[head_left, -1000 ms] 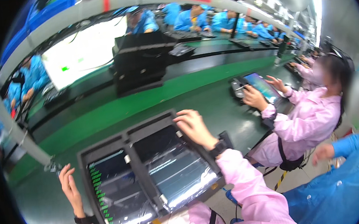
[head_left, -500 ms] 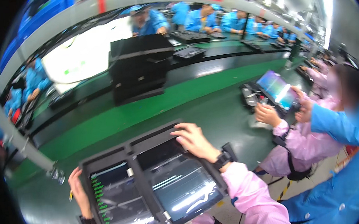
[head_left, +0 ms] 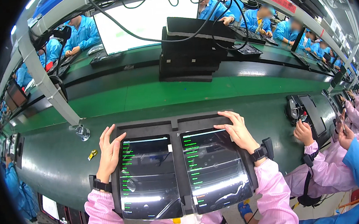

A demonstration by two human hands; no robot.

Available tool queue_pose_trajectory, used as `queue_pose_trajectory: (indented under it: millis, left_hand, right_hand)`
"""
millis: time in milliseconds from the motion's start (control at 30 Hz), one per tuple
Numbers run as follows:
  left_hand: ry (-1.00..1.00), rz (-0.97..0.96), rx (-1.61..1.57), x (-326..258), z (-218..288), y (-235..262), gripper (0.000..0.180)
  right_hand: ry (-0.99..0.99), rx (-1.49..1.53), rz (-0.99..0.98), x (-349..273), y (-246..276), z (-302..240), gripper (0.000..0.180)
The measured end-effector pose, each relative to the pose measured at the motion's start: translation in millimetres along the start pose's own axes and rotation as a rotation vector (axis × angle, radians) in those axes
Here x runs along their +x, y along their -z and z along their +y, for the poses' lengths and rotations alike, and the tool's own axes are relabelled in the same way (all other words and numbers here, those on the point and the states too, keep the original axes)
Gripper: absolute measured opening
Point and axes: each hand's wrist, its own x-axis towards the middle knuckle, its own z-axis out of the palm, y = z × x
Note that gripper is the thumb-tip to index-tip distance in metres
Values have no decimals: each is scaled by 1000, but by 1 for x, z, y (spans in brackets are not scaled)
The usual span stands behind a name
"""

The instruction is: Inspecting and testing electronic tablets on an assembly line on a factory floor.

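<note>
A black foam tray (head_left: 175,146) with two side-by-side recesses lies at the front edge of the green bench. The left tablet (head_left: 150,177) and the right tablet (head_left: 215,168) rest in it, both screens lit with lists of green text on black. My left hand (head_left: 110,149) grips the tray's left edge, thumb on top near the tablet's upper corner. At the upper right side my right hand (head_left: 239,131) holds the other edge, fingers bent over the rim and near the right tablet's corner. Fingertips beneath the tray are hidden.
A stack of black foam trays (head_left: 189,52) stands beyond, before a bright screen (head_left: 134,25). Left of the tray are a small yellow item (head_left: 92,154) and a metal post (head_left: 46,80). At right, a co-worker's hand (head_left: 303,132) is by a device (head_left: 308,114).
The view has swung, and the tray now sits straighter and more central between my hands. The right tablet's screen, dark before, now shows a green list. Both hands stay at the tray's edges.
</note>
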Motion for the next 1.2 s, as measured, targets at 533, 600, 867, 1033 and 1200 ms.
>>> queue_pose_trajectory:
  millis: [533,600,867,1033,1200]
  left_hand:
    - [-97,13,-93,-17,11,25,41]
    - [-80,50,-92,-11,20,34,45]
    - [-95,-209,158,-1,23,10,29]
    - [-186,-413,33,-62,62,57,21]
    - [-155,-482,-109,-104,106,80,36]
  right_hand:
    - [76,240,-17,-27,12,-9,34]
    - [84,176,61,-24,18,-14,31]
    - [-26,-56,-15,-17,-8,-24,36]
    - [-90,220,-108,-80,26,-81,30]
    - [-235,296,31,-139,49,-105,31]
